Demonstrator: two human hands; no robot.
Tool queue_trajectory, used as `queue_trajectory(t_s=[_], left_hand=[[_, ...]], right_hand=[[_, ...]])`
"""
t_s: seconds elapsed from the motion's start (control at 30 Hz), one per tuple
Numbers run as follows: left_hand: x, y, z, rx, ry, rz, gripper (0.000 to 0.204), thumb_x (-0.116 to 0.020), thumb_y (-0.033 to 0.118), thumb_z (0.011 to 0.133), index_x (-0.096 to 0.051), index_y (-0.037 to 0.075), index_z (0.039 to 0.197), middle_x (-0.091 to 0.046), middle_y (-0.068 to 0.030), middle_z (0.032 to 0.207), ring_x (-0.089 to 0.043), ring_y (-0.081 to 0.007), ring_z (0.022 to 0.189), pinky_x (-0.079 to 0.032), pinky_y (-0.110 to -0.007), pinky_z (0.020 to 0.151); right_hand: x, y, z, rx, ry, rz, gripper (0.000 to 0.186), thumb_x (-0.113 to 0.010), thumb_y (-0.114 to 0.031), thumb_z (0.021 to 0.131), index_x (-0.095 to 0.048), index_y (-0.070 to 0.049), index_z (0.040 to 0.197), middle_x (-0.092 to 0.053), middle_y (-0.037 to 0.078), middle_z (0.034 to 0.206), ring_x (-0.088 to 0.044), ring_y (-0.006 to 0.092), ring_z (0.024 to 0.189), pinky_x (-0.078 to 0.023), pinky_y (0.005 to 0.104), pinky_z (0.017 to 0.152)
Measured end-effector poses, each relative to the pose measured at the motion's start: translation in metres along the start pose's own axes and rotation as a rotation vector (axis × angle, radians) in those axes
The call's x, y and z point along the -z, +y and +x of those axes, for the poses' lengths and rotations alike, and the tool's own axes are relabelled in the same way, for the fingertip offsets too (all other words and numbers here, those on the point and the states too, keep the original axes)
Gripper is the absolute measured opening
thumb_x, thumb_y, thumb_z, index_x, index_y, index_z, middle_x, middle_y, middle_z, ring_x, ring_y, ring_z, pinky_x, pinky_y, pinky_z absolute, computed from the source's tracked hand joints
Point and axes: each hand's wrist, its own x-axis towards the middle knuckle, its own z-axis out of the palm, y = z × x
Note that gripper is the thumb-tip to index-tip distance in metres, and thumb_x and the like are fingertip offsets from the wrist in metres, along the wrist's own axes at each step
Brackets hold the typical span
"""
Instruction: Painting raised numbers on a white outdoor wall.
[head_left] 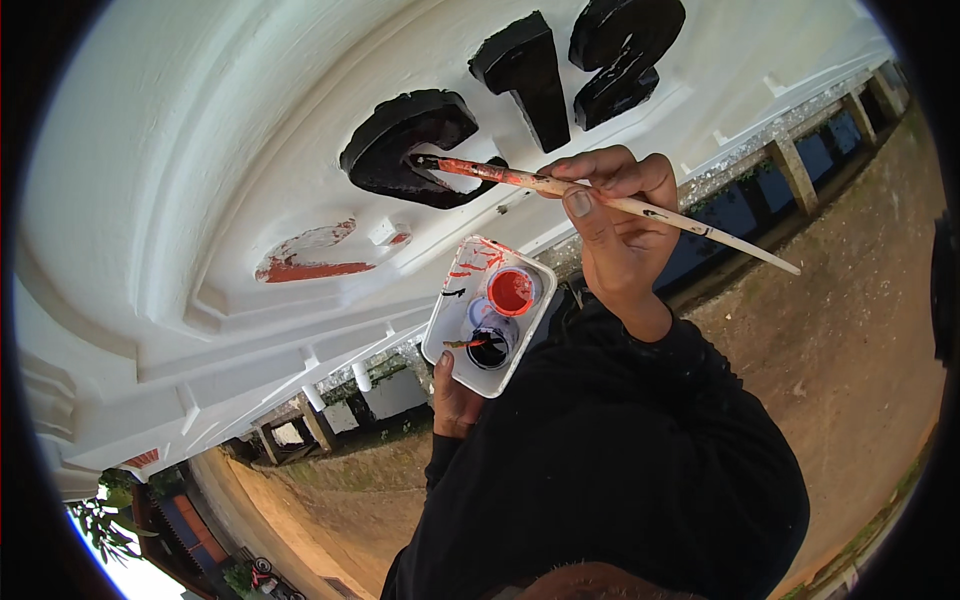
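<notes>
My right hand (625, 225) pinches a long wooden paintbrush (730, 238), its dark tip at the inner edge of the leftmost raised black character (380, 160) on the white wall (150, 190). More black characters (520, 80) stand to its right. A partly red raised shape (315, 268) sits below left, beside a small white block (388, 230). My left hand (455, 405) grips a white plastic tray (540, 310) by its lower left side. The tray is streaked with paint and holds a pot of red paint (510, 290) and a pot of black paint (488, 350), with a small stick across the black one.
A ledge with short concrete posts (795, 175) runs below the wall, over dark recesses. Brown ground (820, 370) lies beneath and around my body. At the lower left are plants (110, 520), an orange roof-like structure (200, 530) and a parked motorbike (262, 570).
</notes>
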Motion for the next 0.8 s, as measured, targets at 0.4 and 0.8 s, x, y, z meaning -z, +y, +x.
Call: queue_trajectory(t_s=[0.4,0.8], left_hand=[[0.004,0.001,-0.006,-0.006,0.024,0.007,0.074,-0.067,0.049,0.088,-0.042,0.007,0.144,-0.056,-0.0129,0.135,-0.055,-0.0295,0.125,-0.043,-0.046,0.109],[0.003,-0.005,-0.009,-0.024,0.029,-0.065,0.078,-0.073,0.042,0.084,-0.041,0.003,0.144,-0.055,-0.0153,0.137,-0.055,-0.0307,0.125,-0.042,-0.047,0.110]], right_hand=[[-0.003,0.001,0.003,-0.015,-0.005,0.071,0.024,-0.058,0.015,0.090,-0.041,0.003,0.102,-0.059,0.025,0.108,-0.066,0.0253,0.104,-0.059,0.0396,0.094],[0.016,0.008,-0.008,-0.115,-0.073,-0.008,0.022,-0.058,0.013,0.091,-0.042,0.002,0.101,-0.058,0.022,0.110,-0.065,0.0231,0.107,-0.057,0.0355,0.096]])
